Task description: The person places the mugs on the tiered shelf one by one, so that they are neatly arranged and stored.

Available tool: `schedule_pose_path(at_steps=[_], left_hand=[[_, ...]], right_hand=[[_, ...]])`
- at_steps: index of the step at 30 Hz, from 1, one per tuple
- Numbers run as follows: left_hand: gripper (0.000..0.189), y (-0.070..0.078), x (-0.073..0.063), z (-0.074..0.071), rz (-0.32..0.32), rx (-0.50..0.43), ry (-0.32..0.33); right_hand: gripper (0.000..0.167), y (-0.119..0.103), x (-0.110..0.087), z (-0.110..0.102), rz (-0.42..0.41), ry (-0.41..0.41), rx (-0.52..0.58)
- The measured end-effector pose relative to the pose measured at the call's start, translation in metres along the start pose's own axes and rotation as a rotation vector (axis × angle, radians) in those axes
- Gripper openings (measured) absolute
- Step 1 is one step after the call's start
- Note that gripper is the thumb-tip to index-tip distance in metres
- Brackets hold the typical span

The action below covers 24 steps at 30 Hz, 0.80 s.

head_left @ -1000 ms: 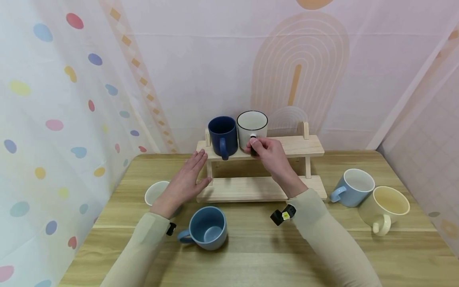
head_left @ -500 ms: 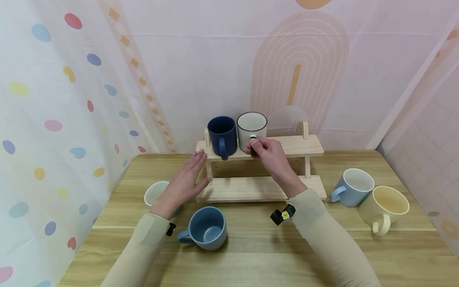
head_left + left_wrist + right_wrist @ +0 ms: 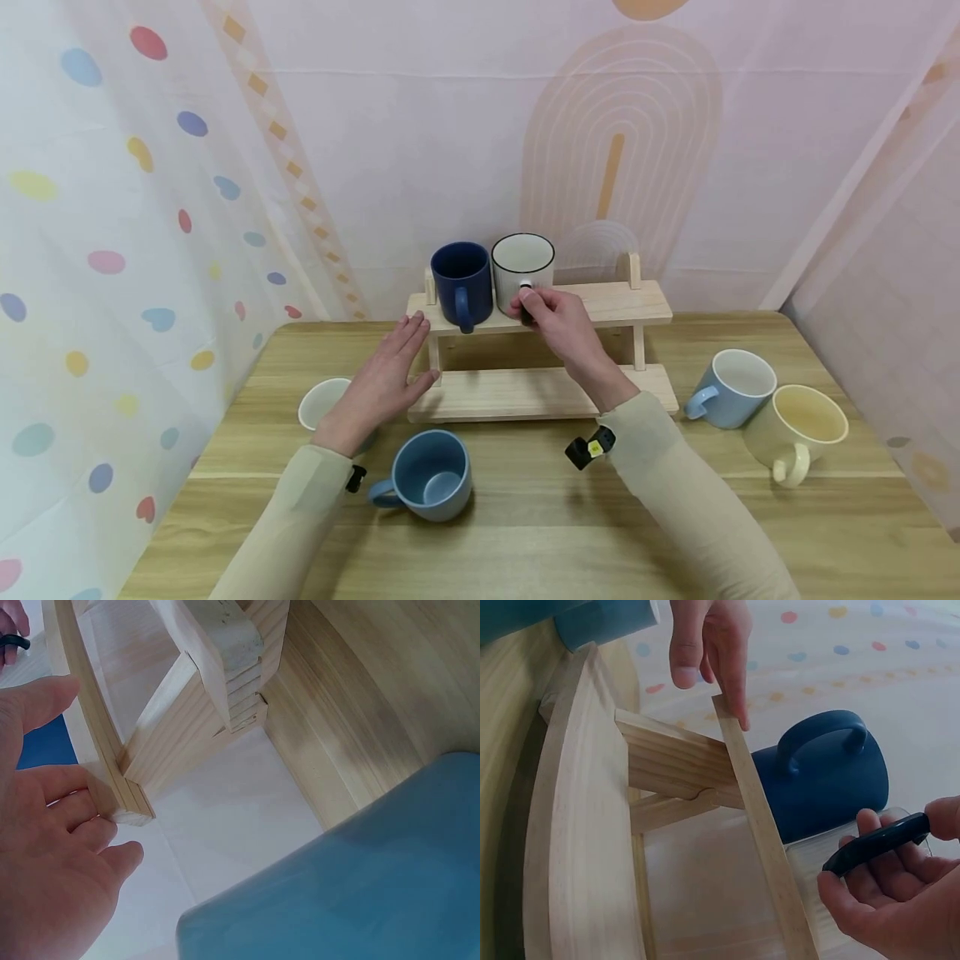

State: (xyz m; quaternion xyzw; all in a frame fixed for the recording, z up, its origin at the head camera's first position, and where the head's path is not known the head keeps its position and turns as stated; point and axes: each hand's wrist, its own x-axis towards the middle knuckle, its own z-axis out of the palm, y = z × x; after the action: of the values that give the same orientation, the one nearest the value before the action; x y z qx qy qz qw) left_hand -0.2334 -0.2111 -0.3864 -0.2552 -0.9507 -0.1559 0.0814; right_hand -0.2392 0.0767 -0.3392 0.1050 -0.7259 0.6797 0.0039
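Observation:
On the upper tier of a two-tier wooden rack [image 3: 517, 405] stand a dark blue mug [image 3: 463, 283] and, to its right, a white ribbed mug [image 3: 522, 254] with a black rim. My right hand [image 3: 570, 329] pinches the white mug's black handle [image 3: 877, 844] between thumb and fingers. With fairly straight fingers, my left hand [image 3: 378, 387] touches the left end of the upper tier, as the left wrist view also shows. A grey-blue mug [image 3: 432, 477] sits on the table in front of the rack. Behind my left wrist, another white-lined mug [image 3: 322, 402] is partly hidden.
A light blue mug [image 3: 731, 390] and a cream mug [image 3: 798, 429] stand close together at the table's right side. The wooden table [image 3: 525, 542] reaches back to a patterned curtain [image 3: 405, 125]. Wooden end stops [image 3: 634, 271] rise from the upper tier.
The head view has shifted slightly, so everything sits a little further left in it. Both hands keep their places on the rack and the white mug.

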Motion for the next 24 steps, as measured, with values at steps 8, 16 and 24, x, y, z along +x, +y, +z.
schedule_pose_path(at_steps=[8,16,24], left_hand=[[0.078,-0.001,0.001,0.000,0.002,-0.008,-0.006],[0.078,0.001,0.001,0.000,-0.002,0.011,-0.012],[0.077,0.000,-0.004,0.000,-0.007,0.001,0.004]], right_hand=[[0.038,0.004,-0.007,0.000,-0.003,0.050,-0.028],[0.043,0.011,-0.025,-0.013,-0.048,0.062,-0.104],[0.043,0.026,-0.054,-0.036,-0.119,0.055,-0.195]])
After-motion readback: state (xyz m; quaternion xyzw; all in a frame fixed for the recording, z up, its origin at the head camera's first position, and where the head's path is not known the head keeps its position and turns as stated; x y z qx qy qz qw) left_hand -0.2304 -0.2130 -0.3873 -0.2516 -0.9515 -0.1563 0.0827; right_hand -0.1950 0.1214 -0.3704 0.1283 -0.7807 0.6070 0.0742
